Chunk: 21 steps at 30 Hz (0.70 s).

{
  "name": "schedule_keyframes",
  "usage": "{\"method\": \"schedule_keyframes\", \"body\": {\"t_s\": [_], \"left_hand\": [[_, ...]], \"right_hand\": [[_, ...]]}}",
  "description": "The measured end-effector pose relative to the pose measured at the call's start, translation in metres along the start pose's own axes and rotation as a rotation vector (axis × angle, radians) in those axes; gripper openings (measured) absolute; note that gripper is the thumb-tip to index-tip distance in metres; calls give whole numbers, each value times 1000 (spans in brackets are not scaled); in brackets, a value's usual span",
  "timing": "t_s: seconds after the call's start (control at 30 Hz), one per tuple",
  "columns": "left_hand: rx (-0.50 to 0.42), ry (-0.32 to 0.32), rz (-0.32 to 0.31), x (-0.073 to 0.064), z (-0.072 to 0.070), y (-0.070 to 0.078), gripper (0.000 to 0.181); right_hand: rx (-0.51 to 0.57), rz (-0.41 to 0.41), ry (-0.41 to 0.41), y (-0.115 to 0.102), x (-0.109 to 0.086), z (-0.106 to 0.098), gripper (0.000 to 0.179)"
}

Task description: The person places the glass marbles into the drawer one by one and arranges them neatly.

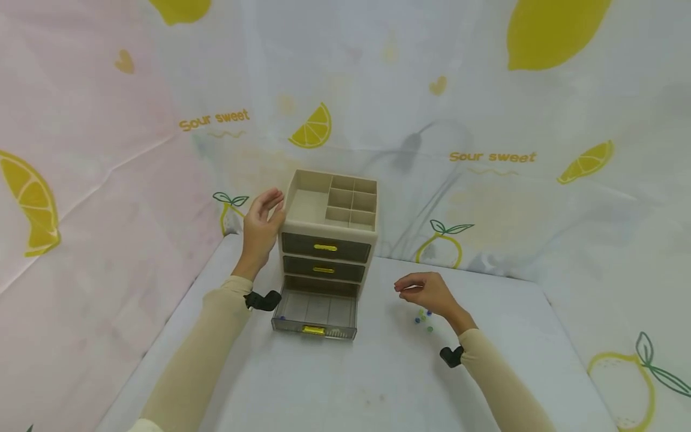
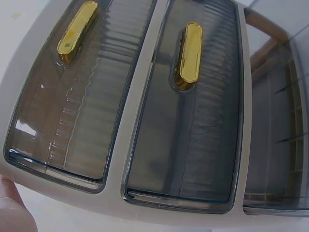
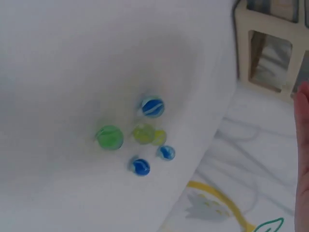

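A beige desktop organizer (image 1: 330, 228) with dark see-through drawers and gold handles stands on the white table. Its bottom drawer (image 1: 315, 309) is pulled out, and a small blue marble (image 1: 282, 318) lies at the drawer's front left. My left hand (image 1: 262, 223) rests against the organizer's upper left side, fingers loosely bent. Above the table, right of the drawer, is my right hand (image 1: 429, 292), with thumb and fingertips close together; whether anything sits between them is hidden. Near it lies a group of marbles, among them a green marble (image 3: 110, 137) and a blue marble (image 3: 153, 107).
The organizer's open top has one large compartment (image 1: 309, 206) and several small ones. Two closed drawers, the top one (image 1: 326, 247) and the middle one (image 1: 324, 269), sit above the pulled-out one. A lemon-print cloth (image 1: 367, 120) hangs behind the table.
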<state>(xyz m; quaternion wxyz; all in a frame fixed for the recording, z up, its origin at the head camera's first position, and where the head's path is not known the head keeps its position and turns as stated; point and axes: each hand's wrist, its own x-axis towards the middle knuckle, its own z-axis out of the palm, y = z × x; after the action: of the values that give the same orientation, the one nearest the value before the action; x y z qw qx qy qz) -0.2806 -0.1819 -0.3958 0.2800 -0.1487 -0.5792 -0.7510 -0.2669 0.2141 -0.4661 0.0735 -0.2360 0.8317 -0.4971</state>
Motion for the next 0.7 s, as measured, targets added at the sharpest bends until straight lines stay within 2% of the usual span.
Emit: {"method": "schedule_keyframes", "body": {"t_s": [0.2,0.33,0.5,0.7], "left_hand": [[-6,-4,11,0,0,-2,48],[-4,-5,17,1,-1,-3,48],[8,-7,12,0,-2,-6,47],[8,-10,17,1,-2,-4,47]], "right_hand": [[-129,-19,153,17,-5,-10,19],[-179,-3,215,30,-4,-12,19],[-223,-7,249,43,-7,-12,21],[-327,46,282,53,-11,-11,23]]}}
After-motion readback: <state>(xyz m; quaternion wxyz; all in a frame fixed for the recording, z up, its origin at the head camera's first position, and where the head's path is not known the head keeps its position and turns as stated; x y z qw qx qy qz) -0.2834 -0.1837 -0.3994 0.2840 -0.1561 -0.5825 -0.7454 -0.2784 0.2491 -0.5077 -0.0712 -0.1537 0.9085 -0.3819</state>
